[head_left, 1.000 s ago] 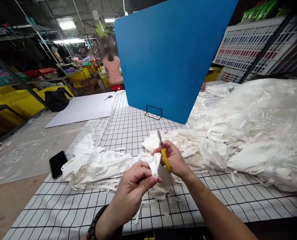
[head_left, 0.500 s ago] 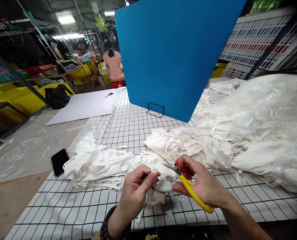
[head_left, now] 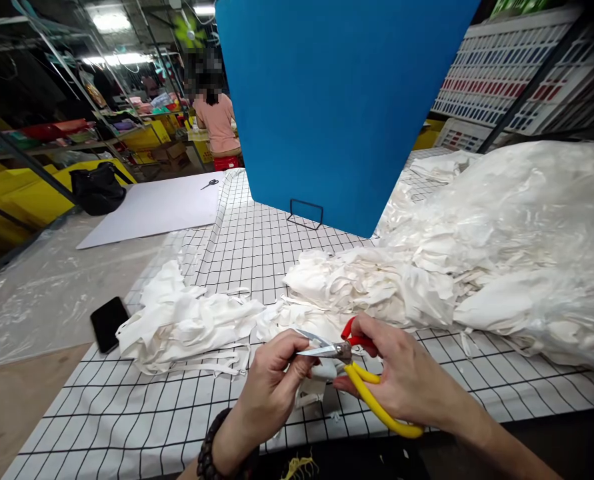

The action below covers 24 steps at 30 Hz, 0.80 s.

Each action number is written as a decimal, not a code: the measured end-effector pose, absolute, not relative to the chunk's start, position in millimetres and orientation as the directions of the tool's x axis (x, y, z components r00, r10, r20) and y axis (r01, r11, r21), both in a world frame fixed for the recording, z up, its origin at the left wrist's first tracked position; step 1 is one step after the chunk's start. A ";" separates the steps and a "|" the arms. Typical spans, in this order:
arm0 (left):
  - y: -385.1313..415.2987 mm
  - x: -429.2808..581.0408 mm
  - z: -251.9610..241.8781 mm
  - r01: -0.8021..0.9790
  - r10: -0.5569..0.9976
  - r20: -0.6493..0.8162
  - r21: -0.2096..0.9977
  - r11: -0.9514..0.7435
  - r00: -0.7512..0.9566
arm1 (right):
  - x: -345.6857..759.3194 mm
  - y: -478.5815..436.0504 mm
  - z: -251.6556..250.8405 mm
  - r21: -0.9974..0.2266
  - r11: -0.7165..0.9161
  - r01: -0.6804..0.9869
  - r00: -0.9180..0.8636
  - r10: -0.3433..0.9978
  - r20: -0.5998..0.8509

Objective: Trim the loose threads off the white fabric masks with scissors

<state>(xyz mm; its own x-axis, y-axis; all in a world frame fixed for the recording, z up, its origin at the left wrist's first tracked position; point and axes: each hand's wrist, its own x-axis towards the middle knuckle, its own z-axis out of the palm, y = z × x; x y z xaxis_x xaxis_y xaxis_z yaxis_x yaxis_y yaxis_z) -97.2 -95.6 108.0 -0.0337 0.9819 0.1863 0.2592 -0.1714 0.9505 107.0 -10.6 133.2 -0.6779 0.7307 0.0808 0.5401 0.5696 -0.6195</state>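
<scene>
My right hand is closed around scissors that have one red and one yellow handle. Their blades are apart and point left, reaching the fingertips of my left hand. That hand pinches a white fabric piece, which hangs partly below the blades. Whether the blades touch the fabric I cannot tell. Behind my hands, a heap of white fabric pieces spreads over the checked cloth, with another white pile farther right.
A black phone lies at the left. A tall blue board stands behind the piles, and a large clear plastic bag of white fabric fills the right. Dark scissors lie on a white sheet. A person stands farther back.
The scissors have swung left, so their blades now lie at my left fingertips with a wider gap between them. My left hand still pinches the white fabric piece. The view has shifted slightly.
</scene>
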 end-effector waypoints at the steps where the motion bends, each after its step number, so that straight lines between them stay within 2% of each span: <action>1: -95.5 -97.5 107.9 0.269 0.982 0.186 0.948 -0.172 -0.028 | 107.1 -10.7 133.4 -0.616 0.571 0.543 -0.678 0.731 0.081; 8: -95.3 -98.1 109.0 0.239 0.986 0.166 0.958 -0.159 -0.009 | 106.6 -11.6 130.1 -0.611 0.555 0.565 -0.680 0.732 0.036; 24: -99.6 -100.8 113.1 0.163 0.998 0.047 0.985 -0.053 0.042 | 107.8 -13.9 123.6 -0.578 0.616 0.535 -0.699 0.707 0.106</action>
